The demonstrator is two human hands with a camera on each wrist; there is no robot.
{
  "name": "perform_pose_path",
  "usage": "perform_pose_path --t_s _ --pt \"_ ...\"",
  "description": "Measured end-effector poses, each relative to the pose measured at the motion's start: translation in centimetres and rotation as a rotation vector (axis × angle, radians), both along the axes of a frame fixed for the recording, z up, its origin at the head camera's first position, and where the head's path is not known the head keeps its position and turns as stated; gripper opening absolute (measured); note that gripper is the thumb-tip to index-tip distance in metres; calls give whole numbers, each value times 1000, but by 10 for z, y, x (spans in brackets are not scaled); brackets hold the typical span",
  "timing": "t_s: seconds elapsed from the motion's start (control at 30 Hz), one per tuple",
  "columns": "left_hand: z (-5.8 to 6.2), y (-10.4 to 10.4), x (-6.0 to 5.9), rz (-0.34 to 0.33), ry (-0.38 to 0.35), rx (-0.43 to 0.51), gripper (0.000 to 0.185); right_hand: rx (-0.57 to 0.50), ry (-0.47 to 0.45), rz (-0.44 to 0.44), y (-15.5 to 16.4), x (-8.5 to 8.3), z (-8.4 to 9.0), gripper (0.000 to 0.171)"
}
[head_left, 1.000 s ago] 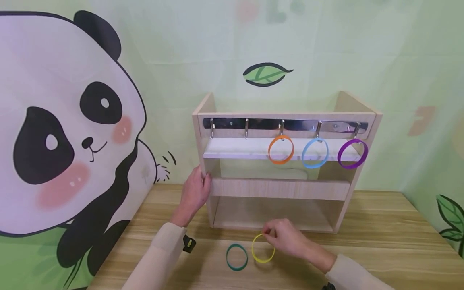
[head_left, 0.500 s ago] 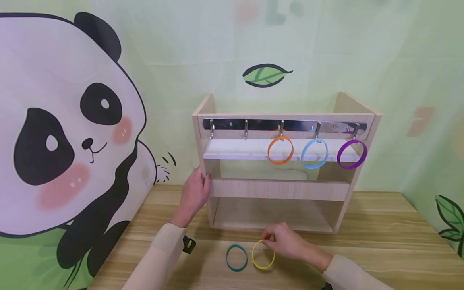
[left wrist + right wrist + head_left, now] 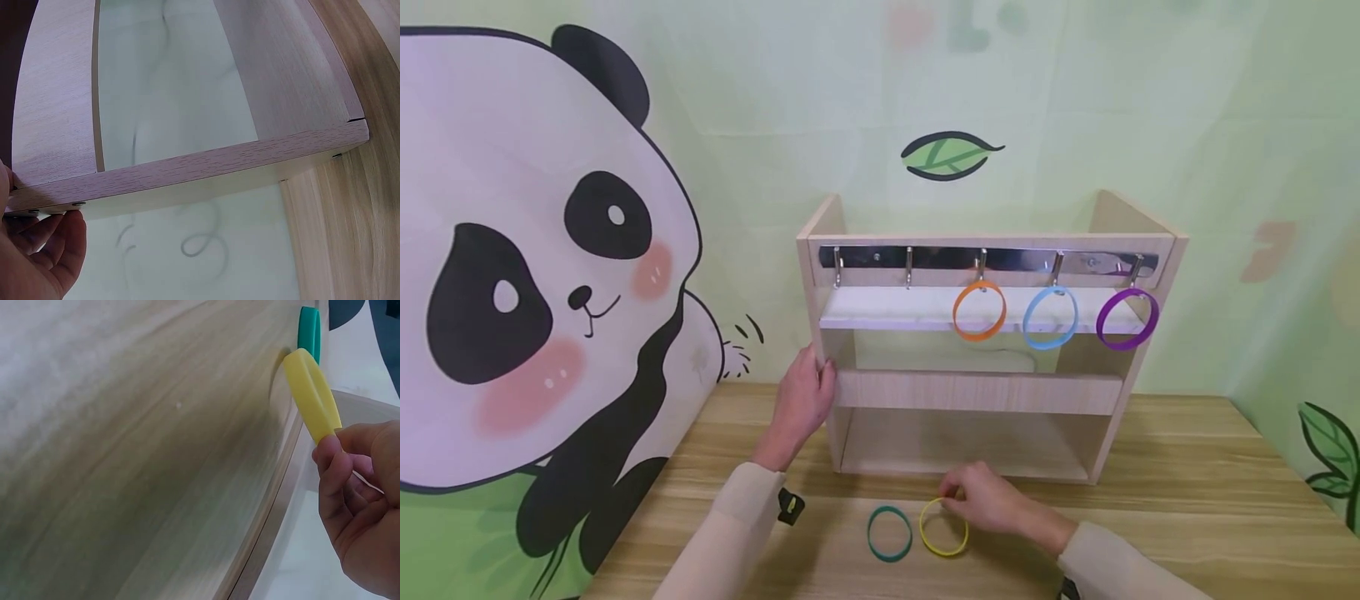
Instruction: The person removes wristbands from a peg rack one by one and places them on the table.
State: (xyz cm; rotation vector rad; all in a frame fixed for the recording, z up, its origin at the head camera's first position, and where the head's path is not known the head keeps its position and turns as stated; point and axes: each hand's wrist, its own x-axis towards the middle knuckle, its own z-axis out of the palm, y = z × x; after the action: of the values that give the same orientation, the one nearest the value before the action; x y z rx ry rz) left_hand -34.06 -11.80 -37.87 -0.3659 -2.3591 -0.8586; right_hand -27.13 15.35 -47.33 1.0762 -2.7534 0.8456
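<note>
My left hand [image 3: 801, 396] grips the left side panel of a pale wooden shelf [image 3: 977, 392], thumb at the front edge. In the left wrist view its fingers [image 3: 69, 247] bend against the panel's outer face. Low in front of the shelf, my right hand [image 3: 988, 500] pinches a yellow wristband [image 3: 943, 556] at its upper right rim. The right wrist view shows thumb and fingertips on that yellow wristband [image 3: 309, 394], which stands tilted; whether it touches the table I cannot tell. Just left of it, a green wristband [image 3: 890, 559] lies on the table.
A metal hook rail [image 3: 876, 257] runs along the shelf's top front. Orange [image 3: 956, 310], light blue [image 3: 1027, 321] and purple [image 3: 1101, 321] wristbands hang from its three right hooks; the two left hooks are bare. A panda-printed backdrop [image 3: 760, 167] stands behind the wood-grain table [image 3: 1195, 467].
Over the last second my right hand has lowered slightly toward me with the yellow wristband, and it has hardly moved in the last half second. My left hand stays on the shelf.
</note>
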Motion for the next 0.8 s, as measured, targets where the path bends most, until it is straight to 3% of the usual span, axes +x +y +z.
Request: perform_pose_path --t_s 0.53,0.8 --pt "0 1 -1 12 54 -9 23 44 34 -2 -1 -9 -7 4" --pt "1 0 -1 14 28 -13 25 83 38 -1 -2 -12 -10 4"
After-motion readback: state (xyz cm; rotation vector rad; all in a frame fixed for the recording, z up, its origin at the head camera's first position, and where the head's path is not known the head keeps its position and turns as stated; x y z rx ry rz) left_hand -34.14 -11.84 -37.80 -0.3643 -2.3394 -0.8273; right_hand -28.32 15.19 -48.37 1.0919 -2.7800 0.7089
